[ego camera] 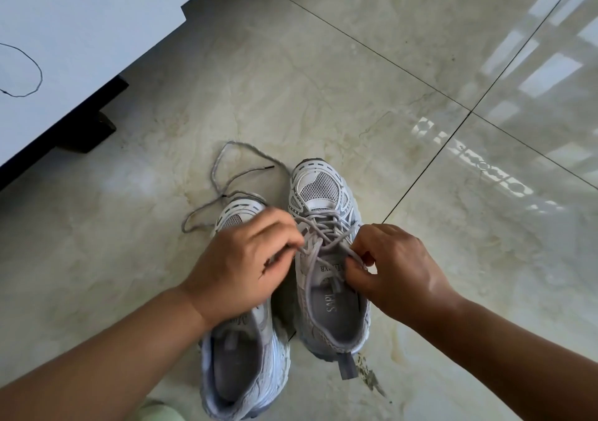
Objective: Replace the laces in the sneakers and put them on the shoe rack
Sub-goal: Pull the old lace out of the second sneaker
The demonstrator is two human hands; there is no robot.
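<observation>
Two white and grey sneakers stand side by side on the floor, toes pointing away from me. The right sneaker [326, 259] is laced with a grey lace [323, 226]. My left hand [246, 265] pinches one end of that lace near the top eyelets. My right hand [394, 265] pinches the other end on the opposite side. The left sneaker [246, 365] is partly hidden under my left hand and forearm. A loose grey lace [223, 174] lies curled on the floor just beyond its toe.
A white cabinet or low table [81, 32] with dark feet stands at the upper left, a thin dark cord lying on it. Glossy marble floor tiles [420, 113] spread all around, with bright window reflections at the right.
</observation>
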